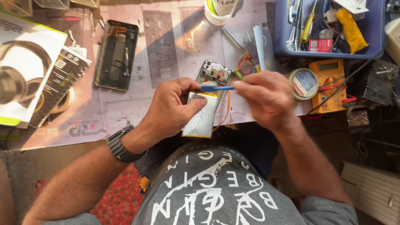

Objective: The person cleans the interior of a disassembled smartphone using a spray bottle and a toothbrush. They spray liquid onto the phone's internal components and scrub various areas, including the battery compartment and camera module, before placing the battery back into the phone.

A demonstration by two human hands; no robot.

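Left hand (173,106) clasps an opened phone, thumb and fingers pressed on its silver battery (202,116), the circuit board (215,71) showing just beyond the knuckles. Right hand (266,98) pinches a blue pry tool (216,88), its tip touching the battery's top edge. A yellow multimeter (331,83) lies just right of that hand; a phone back cover (116,54) rests beyond the left wrist.

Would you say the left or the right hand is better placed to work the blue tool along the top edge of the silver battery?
Probably the right hand: it grips the blue tool, whose tip sits at the silver battery's top edge. The left hand is occupied steadying the battery from the side.
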